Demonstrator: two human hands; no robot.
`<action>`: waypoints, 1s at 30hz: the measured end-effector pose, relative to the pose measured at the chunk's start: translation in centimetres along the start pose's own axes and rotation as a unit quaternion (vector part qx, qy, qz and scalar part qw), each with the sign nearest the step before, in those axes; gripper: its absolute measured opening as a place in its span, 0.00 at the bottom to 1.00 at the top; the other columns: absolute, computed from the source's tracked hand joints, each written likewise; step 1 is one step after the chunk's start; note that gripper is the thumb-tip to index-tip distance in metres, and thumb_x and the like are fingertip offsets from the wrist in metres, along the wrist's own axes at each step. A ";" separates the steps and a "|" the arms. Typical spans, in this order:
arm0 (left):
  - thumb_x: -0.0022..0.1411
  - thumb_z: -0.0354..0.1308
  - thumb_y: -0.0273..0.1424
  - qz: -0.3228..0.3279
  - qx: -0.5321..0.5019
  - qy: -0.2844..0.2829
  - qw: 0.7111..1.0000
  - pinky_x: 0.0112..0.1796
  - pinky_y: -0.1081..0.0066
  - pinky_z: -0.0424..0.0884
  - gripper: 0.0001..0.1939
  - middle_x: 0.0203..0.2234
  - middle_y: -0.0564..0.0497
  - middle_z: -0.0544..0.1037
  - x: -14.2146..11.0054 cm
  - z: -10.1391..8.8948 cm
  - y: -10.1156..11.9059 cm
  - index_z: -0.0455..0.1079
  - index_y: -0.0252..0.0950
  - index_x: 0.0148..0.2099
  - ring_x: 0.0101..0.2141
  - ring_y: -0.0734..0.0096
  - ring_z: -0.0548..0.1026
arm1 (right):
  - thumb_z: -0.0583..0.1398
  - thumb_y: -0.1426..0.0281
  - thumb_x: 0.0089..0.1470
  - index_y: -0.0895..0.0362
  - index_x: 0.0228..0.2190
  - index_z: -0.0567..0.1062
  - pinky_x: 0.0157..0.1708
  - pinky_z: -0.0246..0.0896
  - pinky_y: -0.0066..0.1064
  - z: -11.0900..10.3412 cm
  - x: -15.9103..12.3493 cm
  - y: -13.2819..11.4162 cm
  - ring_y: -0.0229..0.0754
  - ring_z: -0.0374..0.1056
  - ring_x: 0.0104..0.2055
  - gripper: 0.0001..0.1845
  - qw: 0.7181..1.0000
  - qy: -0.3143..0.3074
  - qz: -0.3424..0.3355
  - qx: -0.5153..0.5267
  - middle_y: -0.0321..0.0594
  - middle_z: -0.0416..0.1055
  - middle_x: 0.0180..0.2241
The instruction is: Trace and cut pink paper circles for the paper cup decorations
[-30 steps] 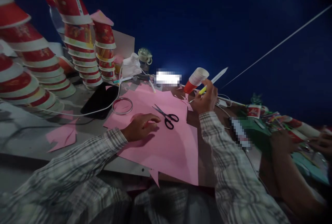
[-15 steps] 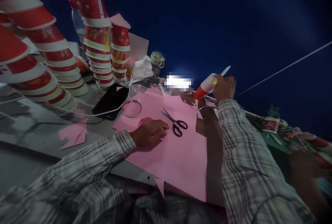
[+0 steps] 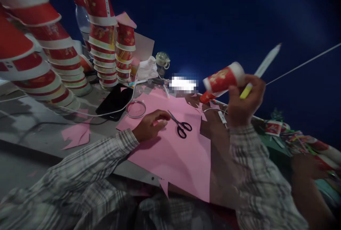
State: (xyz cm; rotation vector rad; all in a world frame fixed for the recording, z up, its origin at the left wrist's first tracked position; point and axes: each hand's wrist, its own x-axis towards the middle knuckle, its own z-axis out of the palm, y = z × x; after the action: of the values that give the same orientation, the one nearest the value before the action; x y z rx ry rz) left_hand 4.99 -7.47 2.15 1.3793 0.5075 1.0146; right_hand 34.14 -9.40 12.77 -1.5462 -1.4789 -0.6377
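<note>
My right hand (image 3: 246, 98) is raised over the right side of the table, gripping a red paper cup (image 3: 222, 77) with a white rim. A white marker with a yellow end (image 3: 266, 63) is held in the same fingers, its tip pointing up and right. Below and behind that cup lies a stack of red paper cups (image 3: 209, 96), partly hidden. My left hand (image 3: 151, 125) hovers over a large pink paper sheet (image 3: 176, 159), fingers loosely bent, thumb apart and nothing held. Just right of its fingertips, black-handled scissors (image 3: 181, 125) lie on the sheet.
Tall towers of red cups (image 3: 103, 45) stand at the left. A black phone (image 3: 114, 102), a white cable and a roll of tape (image 3: 135, 109) are left of the sheet. A jar (image 3: 162, 60) stands behind. Another person's arm (image 3: 306, 176) shows at lower right.
My right hand has moved right and slightly down, drawing one paper cup away from the stack with the marker still held. My left hand has shifted slightly left, its fingers more raised.
</note>
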 end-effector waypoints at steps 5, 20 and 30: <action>0.53 0.69 0.46 -0.094 -0.235 0.007 0.967 0.48 0.66 0.73 0.26 0.43 0.45 0.79 1.2 -0.8 -0.6 0.73 0.37 0.49 0.44 0.64 0.78 | 0.65 0.72 0.52 0.47 0.48 0.73 0.41 0.67 0.42 -1.0 -8.8 -8.7 0.45 0.68 0.38 0.21 0.947 -0.162 -0.013 0.278 0.40 0.72 0.39; 0.42 0.77 0.38 0.062 0.017 -0.080 0.995 0.63 0.51 0.57 0.61 0.65 0.36 0.59 0.7 -1.3 -1.4 0.47 0.41 0.72 0.64 0.45 0.60 | 0.64 0.58 0.55 0.55 0.44 0.71 0.26 0.63 0.28 3.4 -15.1 -10.5 0.35 0.66 0.24 0.19 0.779 -0.150 0.387 0.471 0.29 0.69 0.23; 0.52 0.68 0.49 -0.041 -0.091 -0.053 0.994 0.36 0.68 0.72 0.32 0.36 0.47 0.76 1.1 -1.5 -2.4 0.65 0.34 0.51 0.34 0.68 0.75 | 0.57 0.50 0.59 0.55 0.41 0.73 0.23 0.59 0.26 1.6 -12.1 -8.5 0.34 0.65 0.21 0.22 0.798 0.087 0.346 0.485 0.29 0.71 0.19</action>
State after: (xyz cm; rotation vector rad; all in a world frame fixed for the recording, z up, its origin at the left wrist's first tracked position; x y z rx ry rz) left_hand 5.06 -5.48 -0.14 1.2327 0.3804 0.8926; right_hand 23.71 -15.05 3.84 -1.0059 -0.7442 0.3902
